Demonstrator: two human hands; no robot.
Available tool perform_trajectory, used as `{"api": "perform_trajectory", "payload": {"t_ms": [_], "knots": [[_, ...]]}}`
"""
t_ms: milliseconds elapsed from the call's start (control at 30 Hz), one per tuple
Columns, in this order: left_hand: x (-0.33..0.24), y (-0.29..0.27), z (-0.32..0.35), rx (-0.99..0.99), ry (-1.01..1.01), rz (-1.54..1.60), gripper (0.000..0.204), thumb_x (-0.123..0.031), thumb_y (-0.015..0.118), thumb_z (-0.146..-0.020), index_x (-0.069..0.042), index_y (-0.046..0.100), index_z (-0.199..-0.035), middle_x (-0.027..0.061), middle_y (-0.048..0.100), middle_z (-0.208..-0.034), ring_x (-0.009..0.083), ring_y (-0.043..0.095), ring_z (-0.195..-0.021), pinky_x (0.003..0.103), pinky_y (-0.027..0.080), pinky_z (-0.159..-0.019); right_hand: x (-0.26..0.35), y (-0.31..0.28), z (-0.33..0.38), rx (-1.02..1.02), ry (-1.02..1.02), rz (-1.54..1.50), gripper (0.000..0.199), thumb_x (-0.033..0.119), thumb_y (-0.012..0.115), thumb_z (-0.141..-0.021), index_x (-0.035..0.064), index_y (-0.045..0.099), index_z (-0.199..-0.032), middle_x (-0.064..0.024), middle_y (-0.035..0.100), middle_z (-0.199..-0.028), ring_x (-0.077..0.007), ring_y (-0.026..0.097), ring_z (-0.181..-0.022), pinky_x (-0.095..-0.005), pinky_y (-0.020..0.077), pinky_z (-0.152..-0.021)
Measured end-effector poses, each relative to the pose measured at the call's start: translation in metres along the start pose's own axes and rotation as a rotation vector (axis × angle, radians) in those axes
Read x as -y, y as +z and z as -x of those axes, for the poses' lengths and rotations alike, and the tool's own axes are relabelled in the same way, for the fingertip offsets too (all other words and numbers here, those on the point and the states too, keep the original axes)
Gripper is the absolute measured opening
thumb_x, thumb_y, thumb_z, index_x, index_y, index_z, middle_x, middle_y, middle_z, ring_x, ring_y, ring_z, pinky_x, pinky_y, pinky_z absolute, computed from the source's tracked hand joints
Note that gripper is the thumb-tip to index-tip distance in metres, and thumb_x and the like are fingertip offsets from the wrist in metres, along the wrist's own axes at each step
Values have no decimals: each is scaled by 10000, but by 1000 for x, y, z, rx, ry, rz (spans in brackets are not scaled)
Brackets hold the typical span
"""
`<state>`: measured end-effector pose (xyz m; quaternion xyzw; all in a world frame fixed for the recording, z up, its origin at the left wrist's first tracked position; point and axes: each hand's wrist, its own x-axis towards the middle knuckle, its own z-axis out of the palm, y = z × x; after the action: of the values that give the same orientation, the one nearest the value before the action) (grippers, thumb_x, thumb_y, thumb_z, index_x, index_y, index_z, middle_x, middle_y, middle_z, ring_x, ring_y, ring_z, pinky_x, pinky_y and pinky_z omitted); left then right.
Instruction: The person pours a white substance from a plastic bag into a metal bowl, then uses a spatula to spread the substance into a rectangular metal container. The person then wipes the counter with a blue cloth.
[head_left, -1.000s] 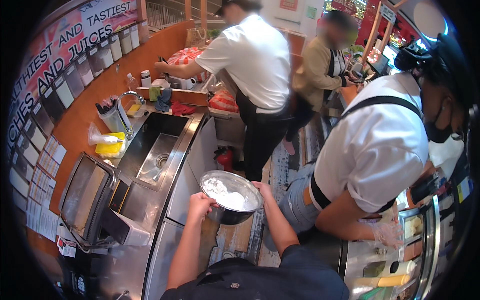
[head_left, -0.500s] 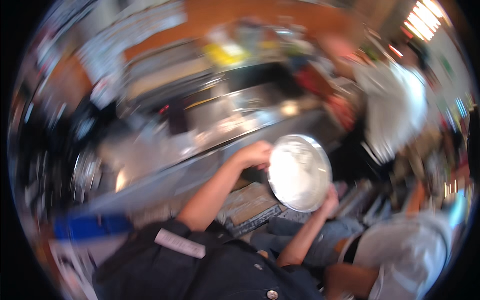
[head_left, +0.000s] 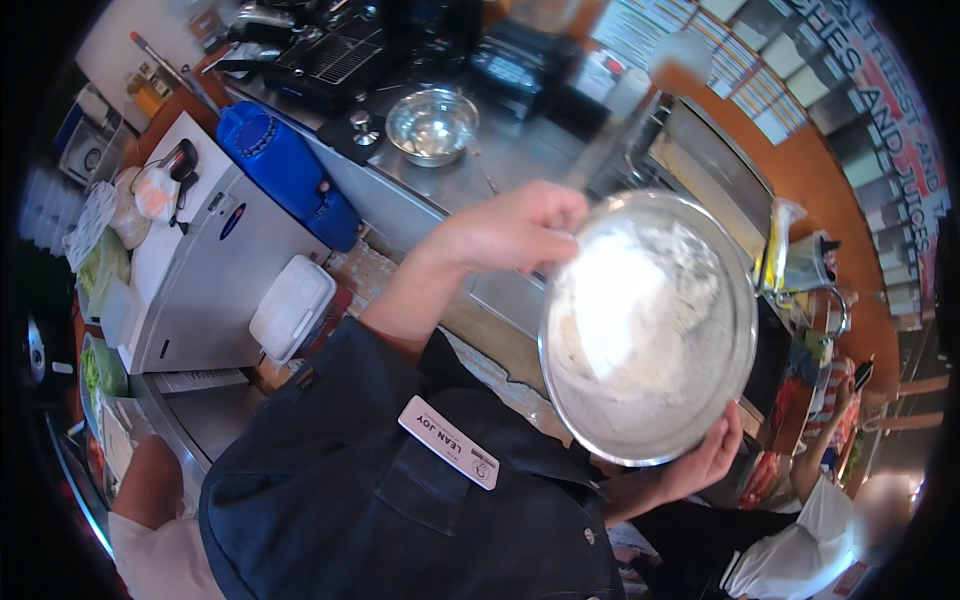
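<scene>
a steel bowl of white mix, carried in both hands above the bench

taking the big steel bowl as the landmark: the long steel bench runs behind and to its left, and the bowl is held in the air, not set on it. a blue container lies on its side well to the bowl's left, beside a pale cabinet, with a white lidded tub lower down. a smaller steel bowl sits on the bench well above and left of the big one. the left hand is clamped on the big bowl's upper left rim; the right hand cups its lower right rim from beneath. inside, white powdery mix coats the wall and heaps at the middle, so filling looks done; by my reckoning the bowl is yet to be put down or emptied.
</scene>
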<state>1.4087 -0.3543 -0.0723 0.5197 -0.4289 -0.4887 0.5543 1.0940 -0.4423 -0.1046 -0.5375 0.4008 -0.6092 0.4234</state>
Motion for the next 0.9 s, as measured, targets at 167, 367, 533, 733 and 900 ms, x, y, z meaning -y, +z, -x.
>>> {"api": "perform_trajectory", "payload": {"t_ms": [167,367,533,733,900], "knots": [[74,-95,9,-183,-88,-83,77,-51,580,-756,-30,510,-735,26,554,-601,72,508,-474,199,362,-402,-67,98,-1,435,215,200,180,35,553,-854,-44,617,-1002,-10,568,-799,-69,464,-706,-199,364,-636],[154,-141,6,-165,-194,108,115,-16,583,-800,-52,474,-787,33,572,-662,101,560,-518,213,423,-439,-181,148,-13,479,186,509,179,111,672,-745,1,678,-886,-65,567,-757,-128,458,-618,-271,395,-579],[167,-155,-25,-48,-224,253,114,-45,595,-838,-50,482,-854,62,601,-709,125,591,-555,228,461,-469,-154,172,-31,400,249,586,266,78,664,-739,-29,628,-980,-78,558,-796,-159,524,-662,-292,448,-619],[185,-197,-34,191,-364,337,237,-213,643,-853,-33,492,-882,130,638,-745,145,604,-536,231,466,-443,-151,143,-2,-507,-276,654,424,-83,560,-716,-2,511,-1129,-97,495,-1016,-172,531,-848,-261,454,-658],[265,-203,-8,578,-290,816,325,-298,669,-827,-36,477,-810,152,610,-616,145,535,-388,217,412,-349,-202,126,2,-494,-33,625,1087,89,810,-593,-8,91,-1402,-231,272,-1353,-344,329,-1235,-430,285,-1012]]}}
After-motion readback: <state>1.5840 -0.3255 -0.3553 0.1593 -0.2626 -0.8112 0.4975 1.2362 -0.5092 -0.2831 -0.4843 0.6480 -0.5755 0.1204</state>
